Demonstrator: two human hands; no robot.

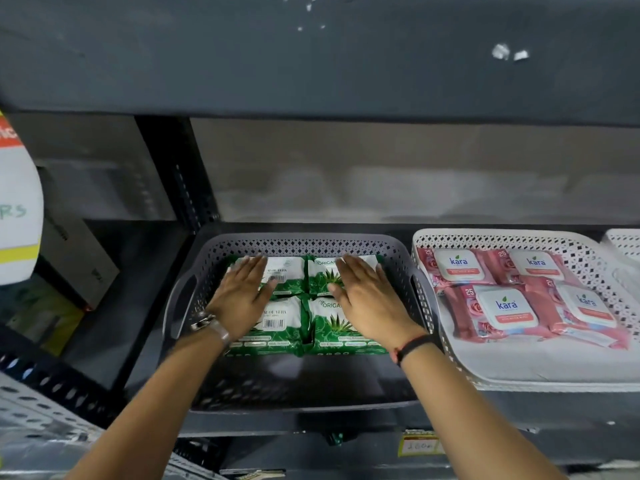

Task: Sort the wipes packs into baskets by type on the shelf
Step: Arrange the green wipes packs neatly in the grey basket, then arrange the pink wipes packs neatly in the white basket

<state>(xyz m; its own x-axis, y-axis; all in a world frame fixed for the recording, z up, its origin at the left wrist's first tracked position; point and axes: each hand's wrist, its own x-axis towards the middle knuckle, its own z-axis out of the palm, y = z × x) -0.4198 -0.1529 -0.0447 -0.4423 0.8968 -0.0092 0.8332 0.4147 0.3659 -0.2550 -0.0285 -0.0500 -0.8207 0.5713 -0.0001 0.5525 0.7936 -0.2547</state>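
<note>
Resting flat, fingers spread, the left hand [240, 295] and right hand [367, 296] press the green aloe vera wipes packs [341, 325] inside the grey basket [349, 241]; soft, slippery film likely, so grip pack edges

White sack [17, 209]; cardboard box [81, 261].

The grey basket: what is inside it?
The grey basket holds four green wipes packs in two rows. The left hand and right hand, flat and open, cover parts of them. Anything underneath is hidden.
</note>
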